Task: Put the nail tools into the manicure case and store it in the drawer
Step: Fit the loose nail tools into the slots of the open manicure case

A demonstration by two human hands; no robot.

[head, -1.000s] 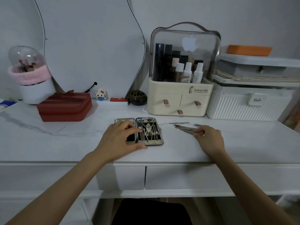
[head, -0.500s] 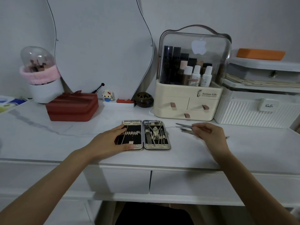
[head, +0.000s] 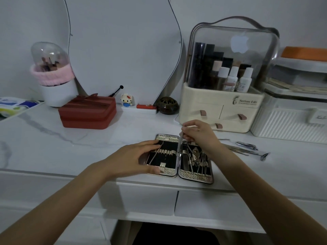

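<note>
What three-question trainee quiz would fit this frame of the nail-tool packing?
1. True or false: the case lies open on the desk.
2. What does the right hand pinch? A) a thin tool B) a bottle C) the red box
3. Fill in: loose tools lie on the desk to the ___ of the case.

Key
1. True. Both halves lie flat, and the left hand rests on the left half.
2. A. The thin tool hangs over the case's hinge.
3. Right.
</note>
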